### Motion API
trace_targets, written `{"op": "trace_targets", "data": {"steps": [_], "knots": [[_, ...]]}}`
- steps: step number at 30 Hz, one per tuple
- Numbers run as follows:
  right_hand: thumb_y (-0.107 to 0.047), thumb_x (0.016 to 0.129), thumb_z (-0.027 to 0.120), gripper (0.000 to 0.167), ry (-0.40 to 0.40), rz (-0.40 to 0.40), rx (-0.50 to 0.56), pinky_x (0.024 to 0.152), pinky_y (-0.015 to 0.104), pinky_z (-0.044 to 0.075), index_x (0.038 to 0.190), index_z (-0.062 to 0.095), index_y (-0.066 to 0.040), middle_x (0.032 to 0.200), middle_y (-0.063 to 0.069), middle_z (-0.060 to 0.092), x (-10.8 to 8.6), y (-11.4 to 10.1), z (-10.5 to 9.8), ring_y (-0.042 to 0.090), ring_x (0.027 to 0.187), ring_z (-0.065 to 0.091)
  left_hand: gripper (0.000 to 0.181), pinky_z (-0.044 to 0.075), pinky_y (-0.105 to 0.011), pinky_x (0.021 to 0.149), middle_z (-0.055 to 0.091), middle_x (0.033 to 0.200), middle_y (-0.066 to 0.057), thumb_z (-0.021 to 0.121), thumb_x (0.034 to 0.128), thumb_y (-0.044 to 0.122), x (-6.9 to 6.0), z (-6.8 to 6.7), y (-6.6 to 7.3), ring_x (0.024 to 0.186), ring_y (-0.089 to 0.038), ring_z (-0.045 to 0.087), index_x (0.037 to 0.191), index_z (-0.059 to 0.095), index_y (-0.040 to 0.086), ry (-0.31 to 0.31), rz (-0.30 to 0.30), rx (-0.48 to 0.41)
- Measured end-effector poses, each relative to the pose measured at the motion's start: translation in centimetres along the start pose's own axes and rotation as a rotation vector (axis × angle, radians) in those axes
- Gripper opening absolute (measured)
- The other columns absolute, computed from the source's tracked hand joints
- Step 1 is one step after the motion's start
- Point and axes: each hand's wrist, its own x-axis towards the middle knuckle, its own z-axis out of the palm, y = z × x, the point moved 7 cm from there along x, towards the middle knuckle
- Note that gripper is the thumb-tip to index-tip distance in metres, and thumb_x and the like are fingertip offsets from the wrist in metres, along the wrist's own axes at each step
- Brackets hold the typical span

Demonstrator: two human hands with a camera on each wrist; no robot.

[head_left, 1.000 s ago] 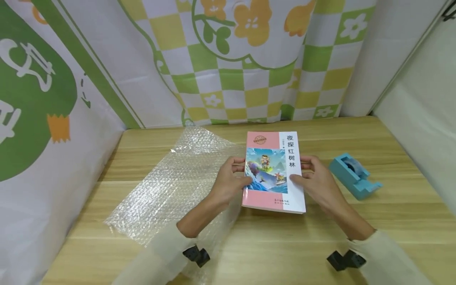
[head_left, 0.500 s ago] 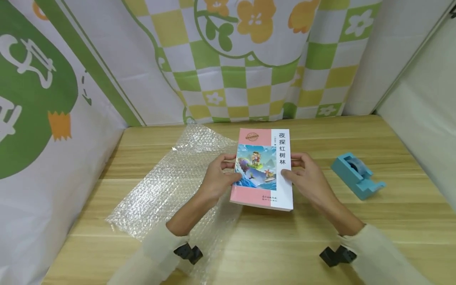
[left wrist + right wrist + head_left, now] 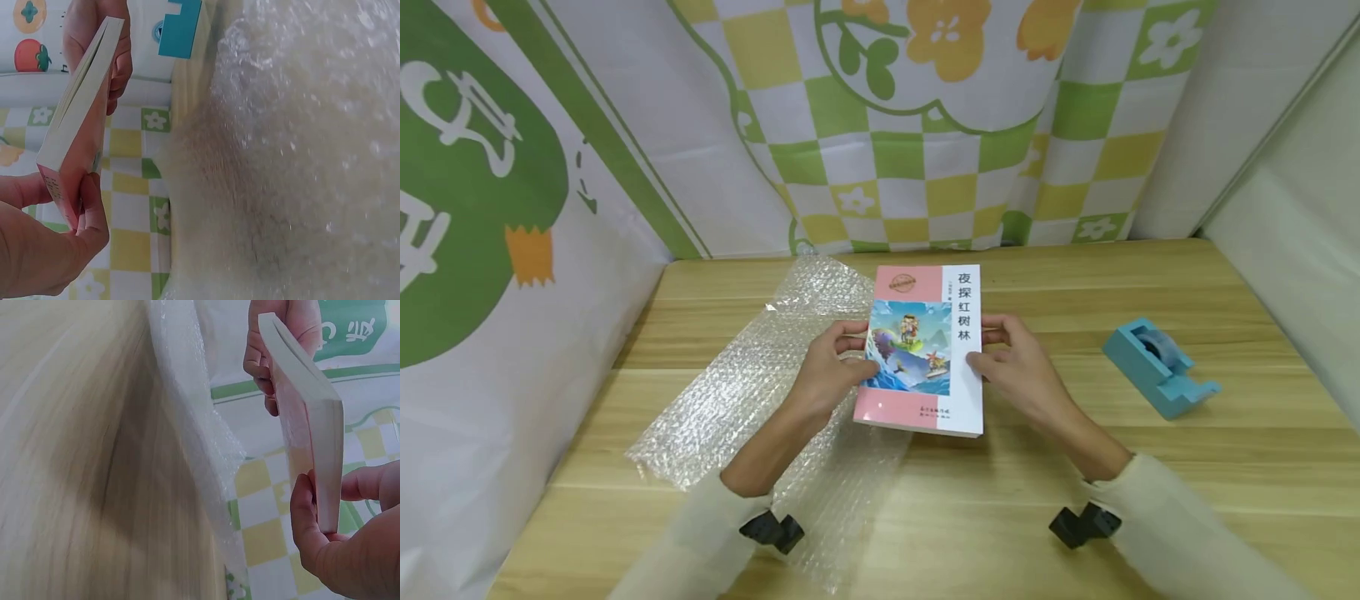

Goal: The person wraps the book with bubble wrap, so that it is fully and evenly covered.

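A paperback book [image 3: 917, 350] with a pink and white cover and a colourful sea picture is held face up, raised off the table. My left hand [image 3: 827, 367] pinches its left edge, thumb on the cover and fingers underneath. On the opposite edge my right hand [image 3: 1022, 362] grips it the same way. Both wrist views show the book [image 3: 81, 119] in the air between the two hands, its pages slightly parted. A sheet of bubble wrap [image 3: 737, 400] lies flat on the table, partly beneath the book and the left arm.
To the right of the book stands a blue tape dispenser [image 3: 1161, 367] with a roll of clear tape. The wooden table [image 3: 1150, 517] meets a checked, flowered curtain [image 3: 925, 167] at the back. White printed cloth [image 3: 602, 350] hangs on the left side.
Both hands have carried the book to the left, over the bubble wrap's right part. Their hold on it looks the same. The view has shifted slightly.
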Motion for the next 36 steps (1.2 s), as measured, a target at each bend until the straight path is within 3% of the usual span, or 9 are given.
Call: {"op": "trace_targets", "data": {"steps": [4, 12, 24, 29, 36], "knots": [[0.0, 0.095, 0.06, 0.052, -0.006, -0.015, 0.006, 0.082, 0.041, 0.056, 0.141, 0.038, 0.008, 0.125, 0.025, 0.051, 0.5, -0.2, 0.8, 0.036, 0.105, 0.064, 0.055, 0.057, -0.029, 0.07, 0.06, 0.11, -0.022, 0.065, 0.0785, -0.017, 0.0, -1.0, 0.1, 0.08, -0.022, 0.066, 0.131, 0.053, -0.005, 0.012, 0.012, 0.0], [0.001, 0.095, 0.061, 0.049, -0.031, -0.054, 0.03, 0.079, 0.038, 0.057, 0.138, 0.039, 0.01, 0.123, 0.026, 0.051, 0.8, -0.5, 1.7, 0.036, 0.102, 0.065, 0.053, 0.057, -0.027, 0.07, 0.06, 0.108, -0.022, 0.064, 0.079, -0.017, -0.1, -2.0, 0.0, 0.078, -0.02, 0.065, 0.13, 0.053, -0.006, -0.001, 0.027, -0.007], [0.002, 0.095, 0.06, 0.047, -0.058, -0.07, 0.054, 0.076, 0.035, 0.058, 0.136, 0.04, 0.011, 0.123, 0.028, 0.051, 1.5, -0.8, 3.2, 0.037, 0.1, 0.065, 0.056, 0.056, -0.028, 0.069, 0.058, 0.109, -0.022, 0.064, 0.0828, -0.015, -0.2, -3.7, -0.3, 0.084, -0.021, 0.064, 0.136, 0.05, -0.004, -0.007, -0.007, 0.021], [0.004, 0.093, 0.061, 0.045, -0.058, -0.074, 0.06, 0.08, 0.045, 0.058, 0.134, 0.042, 0.011, 0.122, 0.028, 0.052, 1.8, -0.7, 3.9, 0.036, 0.098, 0.065, 0.055, 0.053, -0.024, 0.067, 0.055, 0.109, -0.019, 0.063, 0.085, -0.012, -0.2, -4.4, -0.5, 0.084, -0.02, 0.06, 0.137, 0.05, -0.002, -0.014, -0.021, 0.047], [0.003, 0.092, 0.062, 0.045, -0.069, -0.083, 0.031, 0.08, 0.05, 0.057, 0.133, 0.044, 0.009, 0.119, 0.027, 0.054, 2.2, -0.6, 4.9, 0.036, 0.095, 0.066, 0.055, 0.054, -0.026, 0.069, 0.054, 0.11, -0.018, 0.065, 0.0868, -0.01, -0.4, -5.5, -0.9, 0.086, -0.02, 0.06, 0.139, 0.049, 0.0, -0.012, -0.032, 0.062]]}}
